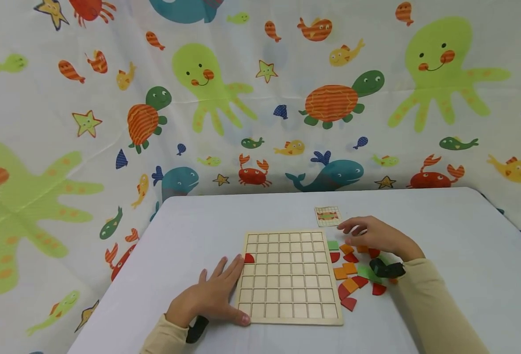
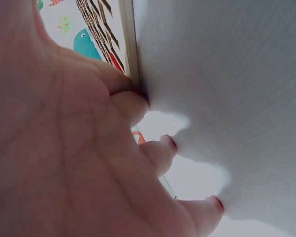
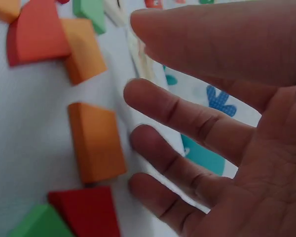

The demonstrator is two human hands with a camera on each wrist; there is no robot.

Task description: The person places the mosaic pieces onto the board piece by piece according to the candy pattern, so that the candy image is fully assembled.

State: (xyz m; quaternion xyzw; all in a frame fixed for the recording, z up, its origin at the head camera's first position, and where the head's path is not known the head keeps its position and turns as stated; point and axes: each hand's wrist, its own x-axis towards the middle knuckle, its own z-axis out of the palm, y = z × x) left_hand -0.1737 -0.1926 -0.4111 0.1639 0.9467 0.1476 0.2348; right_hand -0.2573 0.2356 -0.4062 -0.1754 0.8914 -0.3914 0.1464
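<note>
A wooden grid board (image 1: 291,321) lies flat on the white table, with one red quarter-round piece (image 1: 249,258) in a cell at its left side. My left hand (image 1: 214,297) rests with spread fingers along the board's left edge, thumb at the near corner. Over a scatter of coloured pieces at the board's right hovers my right hand (image 1: 377,236), its fingers loosely bent and nothing between them. Below those fingers, the right wrist view shows an orange piece (image 3: 98,143), a dark red piece (image 3: 89,210) and a green piece (image 3: 42,222).
A small pattern card (image 1: 328,216) lies beyond the board, close to the right fingertips. Several red, orange and green pieces, such as an orange square (image 1: 340,273), spread right of the board. Behind the table hangs a sea-animal curtain (image 1: 243,98).
</note>
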